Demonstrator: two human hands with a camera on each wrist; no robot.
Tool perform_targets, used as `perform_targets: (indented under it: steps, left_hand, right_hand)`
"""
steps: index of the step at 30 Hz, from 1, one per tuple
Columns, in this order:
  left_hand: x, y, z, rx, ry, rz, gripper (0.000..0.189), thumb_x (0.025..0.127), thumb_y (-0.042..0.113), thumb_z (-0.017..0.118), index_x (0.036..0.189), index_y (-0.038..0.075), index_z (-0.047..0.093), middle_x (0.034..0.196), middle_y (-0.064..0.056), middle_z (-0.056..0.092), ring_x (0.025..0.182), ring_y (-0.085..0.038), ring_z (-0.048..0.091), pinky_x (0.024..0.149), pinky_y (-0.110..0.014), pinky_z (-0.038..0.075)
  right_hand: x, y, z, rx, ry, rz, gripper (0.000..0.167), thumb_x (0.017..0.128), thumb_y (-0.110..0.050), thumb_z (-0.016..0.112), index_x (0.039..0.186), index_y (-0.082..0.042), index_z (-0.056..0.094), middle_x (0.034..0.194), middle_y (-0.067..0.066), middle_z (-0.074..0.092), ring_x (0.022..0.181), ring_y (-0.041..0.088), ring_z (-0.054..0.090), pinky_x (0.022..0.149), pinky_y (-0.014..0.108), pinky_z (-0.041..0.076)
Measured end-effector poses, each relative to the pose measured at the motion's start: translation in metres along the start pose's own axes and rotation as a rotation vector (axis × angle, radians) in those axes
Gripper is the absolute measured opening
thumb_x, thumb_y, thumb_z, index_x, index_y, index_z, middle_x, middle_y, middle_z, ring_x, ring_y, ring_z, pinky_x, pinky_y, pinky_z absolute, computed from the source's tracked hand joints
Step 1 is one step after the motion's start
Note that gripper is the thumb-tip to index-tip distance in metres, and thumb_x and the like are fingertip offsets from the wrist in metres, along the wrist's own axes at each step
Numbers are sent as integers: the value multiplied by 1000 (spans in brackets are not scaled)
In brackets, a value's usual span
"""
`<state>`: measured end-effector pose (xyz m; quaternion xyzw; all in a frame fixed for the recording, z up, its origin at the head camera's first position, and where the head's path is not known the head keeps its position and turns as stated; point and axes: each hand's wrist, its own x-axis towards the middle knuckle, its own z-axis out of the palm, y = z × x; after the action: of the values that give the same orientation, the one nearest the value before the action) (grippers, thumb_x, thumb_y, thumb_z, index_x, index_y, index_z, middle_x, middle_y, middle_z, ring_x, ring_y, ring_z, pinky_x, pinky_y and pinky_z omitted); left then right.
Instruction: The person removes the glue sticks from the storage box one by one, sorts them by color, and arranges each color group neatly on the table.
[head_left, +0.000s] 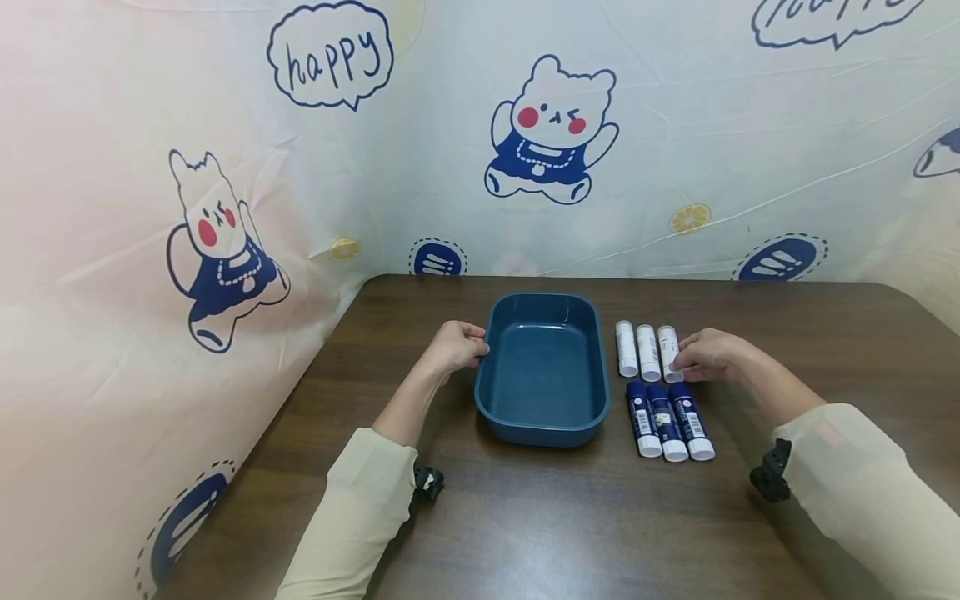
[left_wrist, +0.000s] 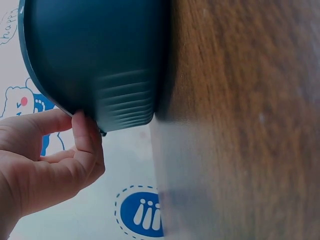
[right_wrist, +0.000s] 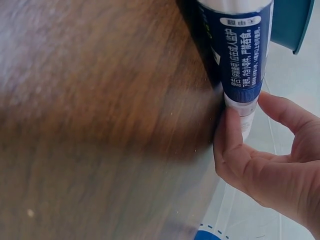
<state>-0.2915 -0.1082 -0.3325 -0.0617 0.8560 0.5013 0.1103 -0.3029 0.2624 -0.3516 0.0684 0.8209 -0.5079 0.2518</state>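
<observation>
A dark blue rectangular bin (head_left: 542, 435) stands mid-table, its inside bare. At its left side my left hand (head_left: 456, 346) pinches the rim between thumb and fingers; the left wrist view shows the fingertips at the edge of the bin wall (left_wrist: 95, 45). To the bin's right lie three white glue sticks in a row. My right hand (head_left: 712, 354) grips the rightmost white glue stick (head_left: 667, 343) near its lower end. Just in front of these lie three blue glue sticks (head_left: 663, 412) with white ends. In the right wrist view, one blue glue stick (right_wrist: 242, 55) partly covers the held one.
The other white glue sticks, one on the left (head_left: 626, 348) and one in the middle (head_left: 648, 352), lie between the bin and my right hand. Everything rests on a brown wooden table (head_left: 525, 517). A printed cloth (head_left: 435, 150) hangs along its back and left edges.
</observation>
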Motion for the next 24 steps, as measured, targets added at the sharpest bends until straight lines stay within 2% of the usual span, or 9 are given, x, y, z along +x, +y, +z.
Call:
perform_targets:
  steps: [24]
  left_hand:
    - [-1,0,-1,-4,-7,-9,30,91,5,56,120,-2,55,112,-17,57,93,-30,61,88,-41,47]
  right_hand:
    - [-1,0,0,-17,12,3,71,84,-6,64,135,17,21,103,16,52,80,15,56,78,29,52]
